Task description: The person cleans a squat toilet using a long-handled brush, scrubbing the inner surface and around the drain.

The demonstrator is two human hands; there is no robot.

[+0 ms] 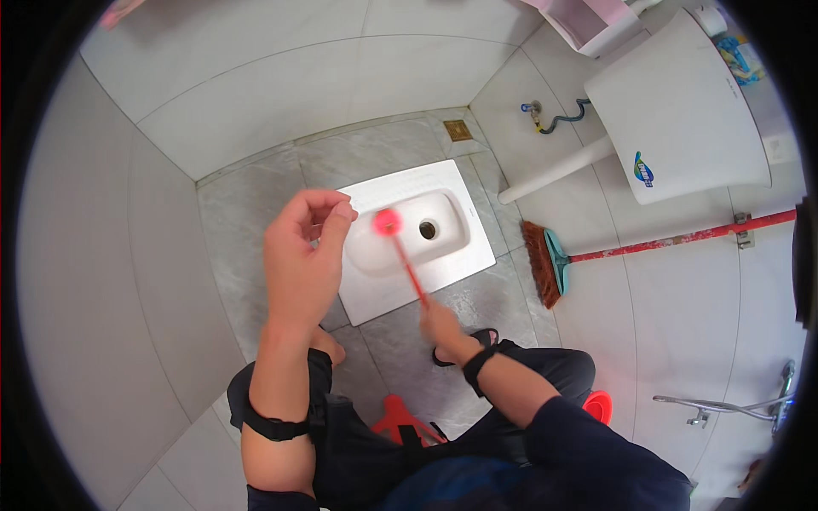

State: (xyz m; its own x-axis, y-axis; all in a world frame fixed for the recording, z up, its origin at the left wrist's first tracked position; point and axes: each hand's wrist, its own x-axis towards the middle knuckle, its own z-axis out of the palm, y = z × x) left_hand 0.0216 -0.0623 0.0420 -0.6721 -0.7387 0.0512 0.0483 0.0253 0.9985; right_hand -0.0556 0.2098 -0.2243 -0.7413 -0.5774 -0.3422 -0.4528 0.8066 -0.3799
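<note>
A white squat toilet (477,243) is set in the grey tiled floor before me. My right hand (441,326) is wrapped round the red handle of a toilet brush (411,274). The brush's round pinkish-red head (387,222) is over the basin, left of the dark drain hole (428,230); whether it touches the surface I cannot tell. My left hand (305,251) is raised at the toilet's left edge, with curled fingers and the thumb tip close to them. I see nothing held in it.
On the right wall are a white cistern (682,111) with a pipe, a red-handled broom (545,264) and a shower fitting (724,404). A square floor drain (457,129) lies at the back. A red container (599,406) stands by my right leg, and a red object (400,419) lies between my legs.
</note>
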